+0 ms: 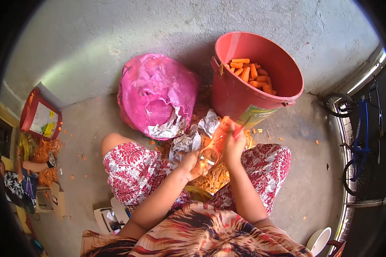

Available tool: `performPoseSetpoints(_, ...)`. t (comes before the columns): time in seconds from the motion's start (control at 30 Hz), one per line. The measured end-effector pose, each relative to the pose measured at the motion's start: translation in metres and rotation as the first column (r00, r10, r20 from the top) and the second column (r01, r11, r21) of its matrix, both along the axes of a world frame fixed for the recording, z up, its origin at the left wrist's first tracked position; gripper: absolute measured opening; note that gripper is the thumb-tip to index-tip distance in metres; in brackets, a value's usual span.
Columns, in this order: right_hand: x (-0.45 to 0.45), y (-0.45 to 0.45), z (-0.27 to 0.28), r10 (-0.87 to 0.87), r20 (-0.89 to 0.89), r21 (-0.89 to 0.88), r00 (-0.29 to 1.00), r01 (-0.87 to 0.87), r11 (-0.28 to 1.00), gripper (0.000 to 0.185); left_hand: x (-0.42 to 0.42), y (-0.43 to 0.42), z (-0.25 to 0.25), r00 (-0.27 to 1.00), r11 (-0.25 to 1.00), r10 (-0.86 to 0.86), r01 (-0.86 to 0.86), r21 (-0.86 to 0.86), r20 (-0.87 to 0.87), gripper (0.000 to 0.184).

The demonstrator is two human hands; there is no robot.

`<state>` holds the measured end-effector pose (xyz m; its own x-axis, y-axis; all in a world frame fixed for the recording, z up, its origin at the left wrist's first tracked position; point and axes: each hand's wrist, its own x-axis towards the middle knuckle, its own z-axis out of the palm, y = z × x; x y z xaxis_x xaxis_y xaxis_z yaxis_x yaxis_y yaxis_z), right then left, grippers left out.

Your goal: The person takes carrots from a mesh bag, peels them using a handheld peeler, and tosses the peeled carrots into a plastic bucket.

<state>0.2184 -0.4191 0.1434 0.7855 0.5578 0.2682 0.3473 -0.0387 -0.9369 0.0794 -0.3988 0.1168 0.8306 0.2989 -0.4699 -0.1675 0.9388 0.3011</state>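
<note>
My left hand is closed around the lower, loop-shaped end of an orange perforated plastic piece. Its rows of small holes face up, and its upper end reaches my right hand. That hand is closed on a slim red-handled tool with a thin dark tip; its exact kind is hard to make out. Both hands are above a heap of orange peelings between my legs. Crumpled grey-white paper lies just beyond my left hand.
A red bucket with peeled carrots stands ahead right, beside a pink woven sack. Another red bucket and a person near peelings are at left. A blue bicycle and white bowl are at right.
</note>
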Motion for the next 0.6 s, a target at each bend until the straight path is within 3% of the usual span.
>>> performPoseSetpoints(0.03, 0.009, 0.005, 0.0, -0.069, -0.081, 0.038, 0.994, 0.072, 0.997, 0.022, 0.0, 0.0, 0.001, 1.0, 1.0, -0.025, 0.025, 0.011, -0.016, 0.03)
performPoseSetpoints(0.07, 0.031, 0.008, -0.016, -0.119, 0.003, 0.053, 0.993, 0.118, 0.992, 0.019, 0.0, -0.002, 0.005, 0.999, 0.999, -0.016, 0.018, 0.051, -0.04, 0.029)
performPoseSetpoints(0.13, 0.058, 0.012, -0.009, -0.284, -0.154, 0.171, 0.946, 0.309, 0.936, 0.018, 0.0, -0.009, 0.019, 0.996, 0.991, 0.003, 0.009, 0.131, -0.086, 0.029)
performPoseSetpoints(0.17, 0.057, 0.011, -0.007, -0.226, -0.197, 0.175, 0.954, 0.261, 0.949, 0.017, -0.003, -0.01, 0.019, 0.997, 0.993, 0.006, 0.003, 0.115, -0.079, 0.027)
performPoseSetpoints(0.23, 0.047, 0.006, 0.013, -0.104, -0.281, 0.189, 0.954, 0.161, 0.969, 0.018, -0.007, -0.004, 0.009, 0.992, 0.996, -0.066, 0.072, -0.052, 0.105, 0.027)
performPoseSetpoints(0.27, 0.031, -0.001, 0.025, -0.009, -0.35, 0.107, 0.937, 0.049, 0.993, 0.019, -0.007, -0.002, 0.006, 0.975, 0.984, -0.09, 0.118, -0.13, 0.203, 0.028)
performPoseSetpoints(0.33, 0.009, -0.004, 0.015, 0.115, -0.241, 0.138, 0.964, -0.083, 0.987, 0.027, -0.002, 0.001, 0.012, 0.994, 0.985, -0.07, 0.082, -0.149, 0.086, 0.029)
performPoseSetpoints(0.4, -0.008, -0.01, 0.02, 0.148, -0.36, 0.038, 0.921, -0.144, 0.989, 0.029, 0.0, 0.0, 0.016, 0.999, 0.99, -0.041, 0.044, -0.134, 0.025, 0.03)
performPoseSetpoints(0.5, -0.016, -0.013, 0.013, 0.185, -0.175, -0.07, 0.967, -0.199, 0.977, 0.027, 0.0, -0.003, 0.018, 0.997, 0.991, -0.025, 0.034, -0.127, 0.071, 0.027)
performPoseSetpoints(0.6, -0.02, -0.013, 0.012, 0.178, -0.04, -0.043, 0.983, -0.179, 0.983, 0.022, 0.006, -0.008, 0.029, 0.991, 0.987, 0.082, -0.096, -0.128, -0.106, 0.027)
